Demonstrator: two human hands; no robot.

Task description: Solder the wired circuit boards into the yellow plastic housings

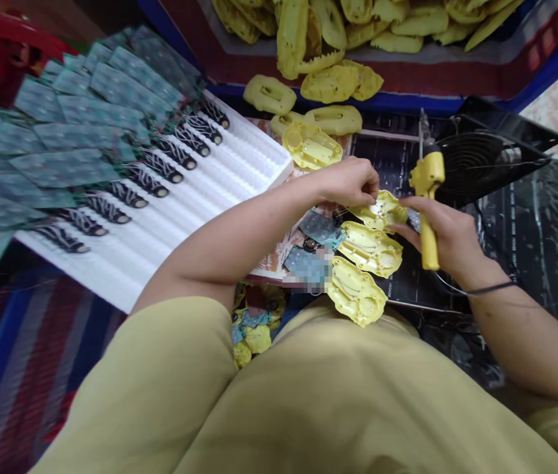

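Observation:
My left hand is closed in a pinch over the upper yellow plastic shell half, with thin wires near its fingertips. My right hand holds a yellow soldering gun across its palm, the metal tip pointing away from me. Its fingertips reach the right edge of that same shell. Two more shell halves, the middle one and the nearest one, lie closer to my body, inside up with wires in them. Left of them are a blue-green circuit board and another board.
A white ridged foam tray on the left bears several circuit boards with wired black parts. A blue-rimmed crate of yellow shells stands at the back. A black fan sits right of the soldering gun. Loose shells lie before the crate.

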